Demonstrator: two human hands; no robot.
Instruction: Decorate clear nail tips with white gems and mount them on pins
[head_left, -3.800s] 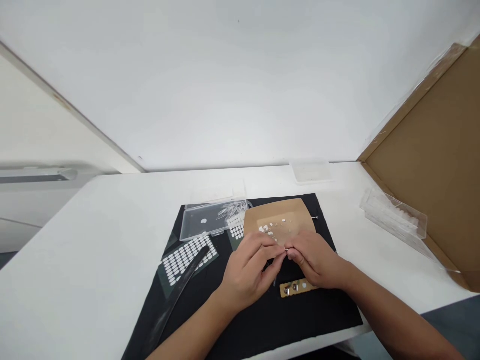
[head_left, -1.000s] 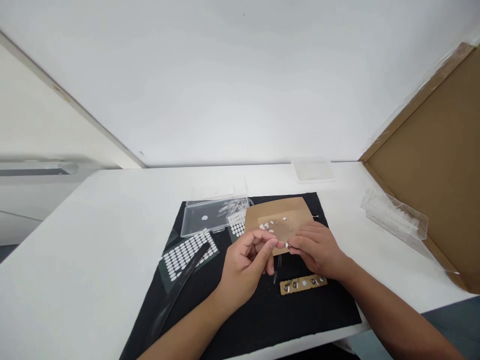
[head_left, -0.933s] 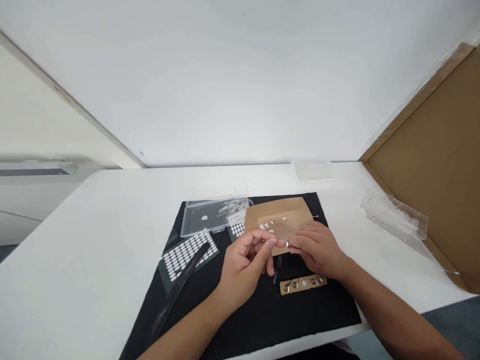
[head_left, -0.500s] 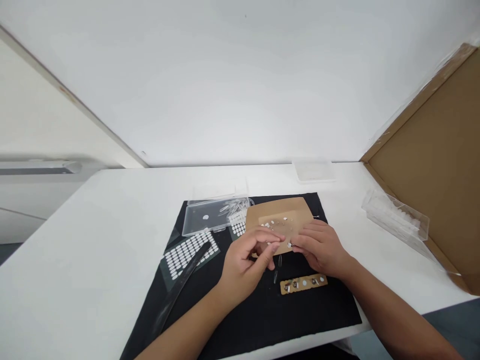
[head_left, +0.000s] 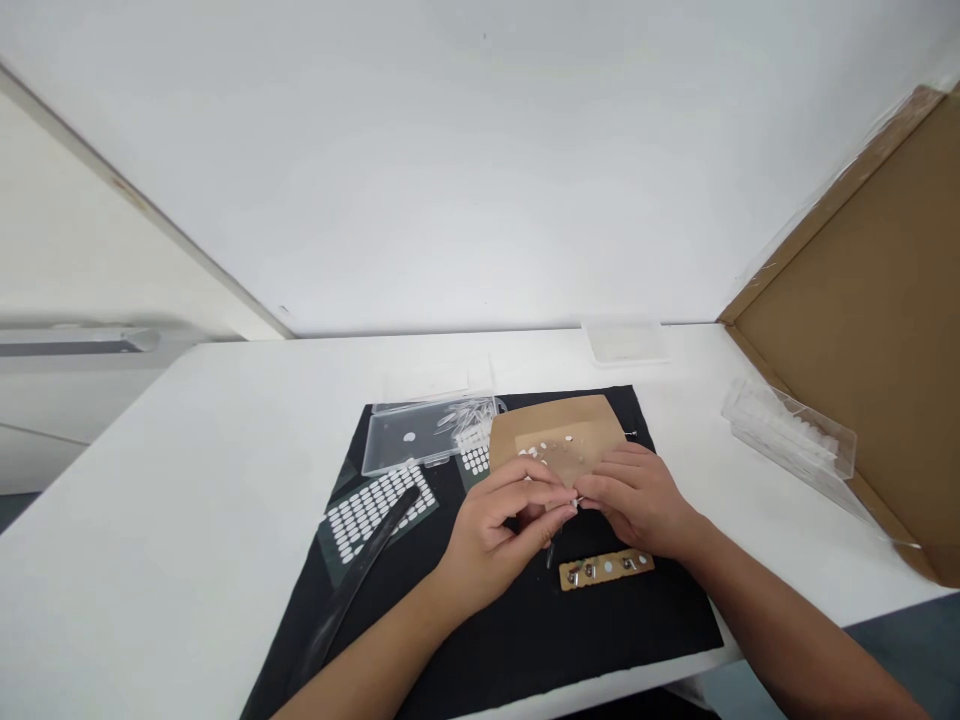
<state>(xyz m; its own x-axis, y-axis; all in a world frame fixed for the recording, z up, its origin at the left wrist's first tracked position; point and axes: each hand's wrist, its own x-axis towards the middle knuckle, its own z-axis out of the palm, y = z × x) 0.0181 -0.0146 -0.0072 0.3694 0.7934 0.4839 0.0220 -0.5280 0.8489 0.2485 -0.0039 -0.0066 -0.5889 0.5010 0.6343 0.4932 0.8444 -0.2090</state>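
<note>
My left hand point(head_left: 499, 520) is closed in a pinch, its thumb and fingertips meeting a tiny whitish piece point(head_left: 575, 502). My right hand point(head_left: 637, 495) is closed too, its fingertips on a small shiny metal piece right against the left fingertips. Both hands are over the near edge of a brown card point(head_left: 559, 415) with small white and clear bits scattered on it. Below the hands lies a tan strip point(head_left: 616, 568) bearing several metal clips and white dots. A slim clear nail tip point(head_left: 550, 555) rests on the black cloth point(head_left: 525, 640), partly hidden by the left hand.
Sheets of white oval stickers point(head_left: 375, 505) lie on the left, with a dark curved strip point(head_left: 360, 575) across one. Behind them, an open clear case point(head_left: 397, 440) holds clear nail tips point(head_left: 469, 415). A clear box point(head_left: 791, 435) stands right, near a cardboard panel point(head_left: 855, 330); another clear tray point(head_left: 626, 343) is at the back.
My left fingertips have moved right and closed the gap to the right hand; they now meet at the small piece. The things on the cloth lie as before.
</note>
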